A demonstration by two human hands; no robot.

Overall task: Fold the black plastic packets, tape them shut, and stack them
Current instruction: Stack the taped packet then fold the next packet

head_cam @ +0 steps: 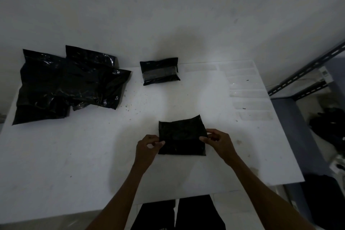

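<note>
The dim room is leaving the white table (93, 145) grey, and the black packet (182, 136) near its front edge is showing hardly any detail. The left hand (147, 147) is pinching its left edge and the right hand (218, 142) its right edge. Whether the flap is lifting is hard to tell. A taped packet (159, 71) is lying farther back, with a heap of packets (65, 84) far left. Clear tape strips (248, 93) on the right are barely showing.

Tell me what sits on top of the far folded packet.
Clear tape lies across the far folded packet; nothing else. Its contents and underside are hidden.
</note>
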